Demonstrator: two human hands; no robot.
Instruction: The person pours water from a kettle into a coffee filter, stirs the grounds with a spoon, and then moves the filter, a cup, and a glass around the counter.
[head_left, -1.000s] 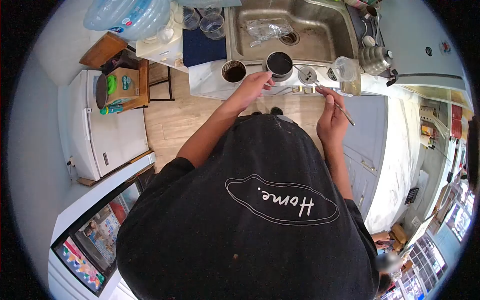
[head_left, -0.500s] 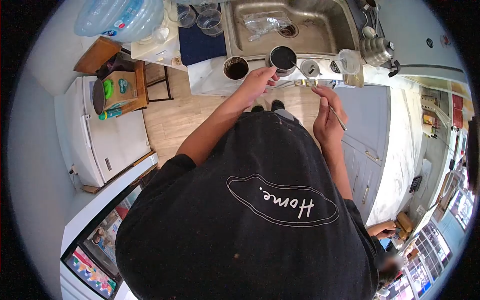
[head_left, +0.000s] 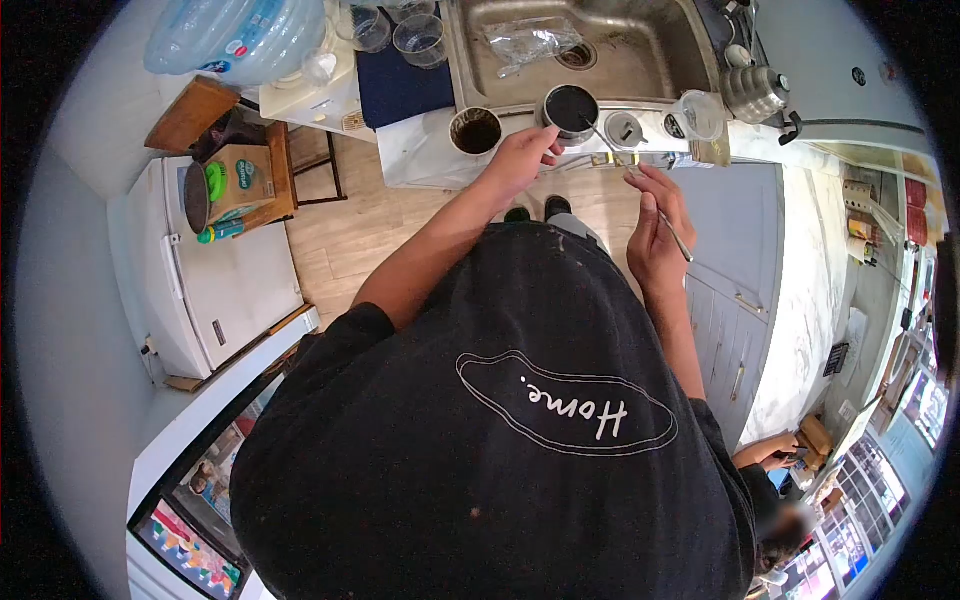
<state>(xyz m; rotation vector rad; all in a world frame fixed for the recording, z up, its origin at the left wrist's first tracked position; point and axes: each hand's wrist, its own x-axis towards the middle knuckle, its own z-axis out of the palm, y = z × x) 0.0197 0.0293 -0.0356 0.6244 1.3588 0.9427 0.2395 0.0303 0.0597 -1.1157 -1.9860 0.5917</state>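
View from the head down onto a pale worktop [head_left: 420, 155] beside a sink [head_left: 688, 45]. Little has changed in the past second: the view has shifted slightly, and the spoon [head_left: 681, 243], at the rim then, now reaches a bit further into a cup of something dark [head_left: 575, 138] — so the work at this cup appears to go on. The cup stands by the sink's near edge, between a stained cup [head_left: 470, 117] and a small round dish [head_left: 626, 131].

The right hand [head_left: 660, 227] has a closed, pinching grip on the spoon's handle. The left hand [head_left: 523, 160] is at the dark cup's near side, fingers bent — whether its grip closes on the cup, I cannot tell.
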